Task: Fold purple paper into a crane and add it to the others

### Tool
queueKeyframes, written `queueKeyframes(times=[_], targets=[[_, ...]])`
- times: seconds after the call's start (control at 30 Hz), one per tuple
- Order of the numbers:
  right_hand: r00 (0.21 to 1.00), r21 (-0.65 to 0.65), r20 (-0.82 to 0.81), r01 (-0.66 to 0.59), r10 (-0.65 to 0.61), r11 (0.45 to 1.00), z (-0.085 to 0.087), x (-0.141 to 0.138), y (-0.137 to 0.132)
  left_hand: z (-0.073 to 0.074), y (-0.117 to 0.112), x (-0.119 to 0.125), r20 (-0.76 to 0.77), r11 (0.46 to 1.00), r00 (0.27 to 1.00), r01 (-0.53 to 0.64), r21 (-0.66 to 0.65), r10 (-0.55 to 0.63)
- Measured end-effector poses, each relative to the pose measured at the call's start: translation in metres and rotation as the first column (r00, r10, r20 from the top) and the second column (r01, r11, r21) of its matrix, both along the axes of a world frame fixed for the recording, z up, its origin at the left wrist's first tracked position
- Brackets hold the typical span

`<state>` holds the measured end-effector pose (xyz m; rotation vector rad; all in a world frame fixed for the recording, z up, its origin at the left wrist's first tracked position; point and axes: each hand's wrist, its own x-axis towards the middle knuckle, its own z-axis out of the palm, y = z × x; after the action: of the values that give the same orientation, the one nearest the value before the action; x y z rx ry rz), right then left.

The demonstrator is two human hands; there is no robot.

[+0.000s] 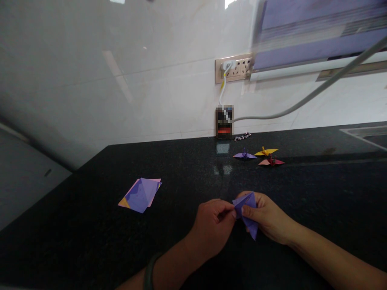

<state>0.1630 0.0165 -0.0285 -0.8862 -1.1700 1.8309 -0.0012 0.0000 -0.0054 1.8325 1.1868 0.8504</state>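
Note:
A partly folded piece of purple origami paper [250, 222] is held up above the dark countertop, between both hands. My right hand [267, 215] grips it with the thumb across the front and the fingers behind. At the paper's left edge, my left hand [214, 221] pinches a corner between thumb and fingertips. One pointed flap hangs down below my right thumb. Farther back lie three folded paper cranes: a purple one [244, 155], a yellow one [266, 152] and a red and pink one [272, 162].
Loose purple, pink and yellow paper sheets [142, 195] lie to the left on the black countertop [187, 169]. By the wall stand a small pixelated box [224, 123] and a beaded string [242, 137]. A grey cable [290, 110] runs rightward below the wall socket [232, 68]. A recessed edge [363, 135] shows far right.

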Motion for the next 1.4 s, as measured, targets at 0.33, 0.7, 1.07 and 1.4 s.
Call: queueKeyframes(times=[0.33,0.7,1.07,1.4], targets=[[1.000,-0.009,0.001,-0.015,0.015,1.000,0.002,0.001,0.000,0.005,0.000,-0.001,0.149,0.990,0.989,0.022,-0.136,-0.001],[0.997,0.018,0.076,0.009,-0.010,1.000,0.002,-0.001,-0.002,-0.004,0.004,0.001,0.281,0.949,0.958,0.039,-0.312,0.053],[0.991,0.083,0.135,0.011,-0.022,0.996,0.015,-0.005,-0.005,0.000,0.007,0.001,0.204,0.951,0.975,-0.025,-0.307,0.091],[0.969,0.153,0.203,0.113,-0.143,0.982,0.014,-0.002,0.000,-0.009,0.011,-0.002,0.170,0.952,0.971,-0.114,-0.285,0.168]])
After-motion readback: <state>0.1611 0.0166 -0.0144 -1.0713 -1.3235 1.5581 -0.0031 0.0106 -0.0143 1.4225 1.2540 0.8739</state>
